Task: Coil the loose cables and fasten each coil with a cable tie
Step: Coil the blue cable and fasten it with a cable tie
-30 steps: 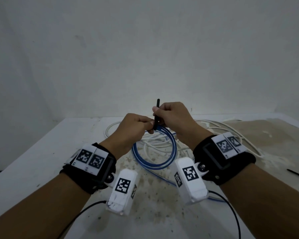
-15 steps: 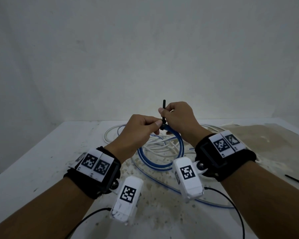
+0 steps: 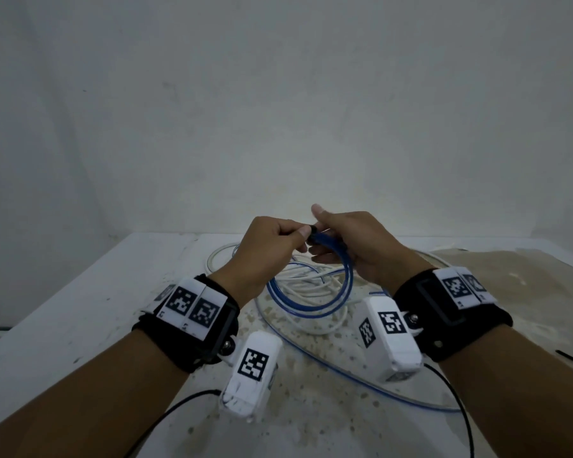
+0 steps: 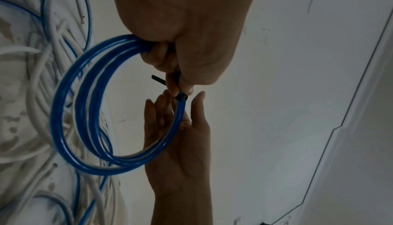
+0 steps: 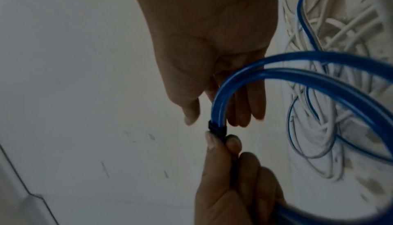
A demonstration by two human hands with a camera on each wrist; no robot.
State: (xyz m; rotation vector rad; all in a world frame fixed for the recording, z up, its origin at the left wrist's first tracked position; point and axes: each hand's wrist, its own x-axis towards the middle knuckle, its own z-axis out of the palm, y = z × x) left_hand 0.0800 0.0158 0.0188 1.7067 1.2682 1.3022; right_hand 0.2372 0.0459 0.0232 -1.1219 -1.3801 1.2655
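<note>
It looked like a bare makeshift workroom: a stained white table stood against a plain, scuffed white wall, with loose white cables heaped on the table near that wall.

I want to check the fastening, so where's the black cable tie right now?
In the head view it sits mid-frame, around the top of the blue coil, with the cable tie pinched by the left hand beside the open right hand.

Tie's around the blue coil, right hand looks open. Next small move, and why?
Probably regrip the blue coil beside the cable tie with the right hand, so the left hand can cinch the tail it pinches. The right fingers are straight and hold nothing. Whether the tie is fully tight is unclear.
</note>
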